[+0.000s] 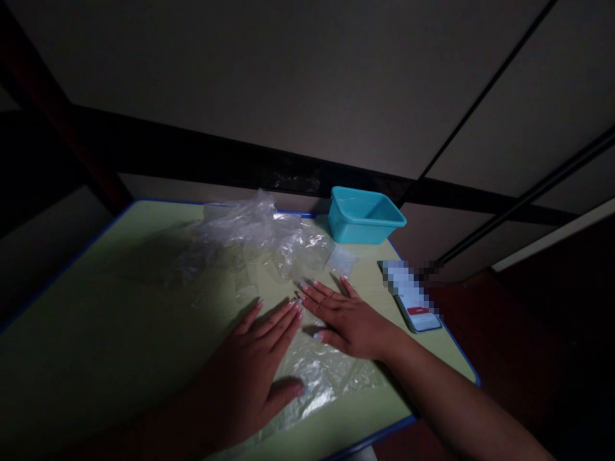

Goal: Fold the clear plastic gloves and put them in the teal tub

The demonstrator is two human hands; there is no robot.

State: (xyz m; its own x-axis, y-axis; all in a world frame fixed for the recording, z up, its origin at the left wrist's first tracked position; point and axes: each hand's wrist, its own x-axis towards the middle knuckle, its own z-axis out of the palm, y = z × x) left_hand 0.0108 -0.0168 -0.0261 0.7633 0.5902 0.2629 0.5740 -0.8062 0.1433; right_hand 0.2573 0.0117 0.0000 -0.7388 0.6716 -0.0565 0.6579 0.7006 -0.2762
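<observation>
Both hands lie palm down on a clear plastic bag (314, 378) spread over the table. My left hand (262, 352) is flat with its fingers stretched out and its thumb apart. My right hand (343, 317) also presses flat, fingers extended, its fingertips meeting those of the left. Neither hand grips anything. Just beyond the fingers, a crumpled heap of clear plastic bags (254, 230) rises at the table's far edge. Near the right fingertips is a small whitish square piece (342, 260), whose kind I cannot make out.
A turquoise plastic bin (360, 230) stands at the far right corner of the pale table (144, 307), which has a blue edge. A phone (410, 298) with its screen lit lies near the right edge. Panelled cabinet doors (269, 77) rise directly behind the table.
</observation>
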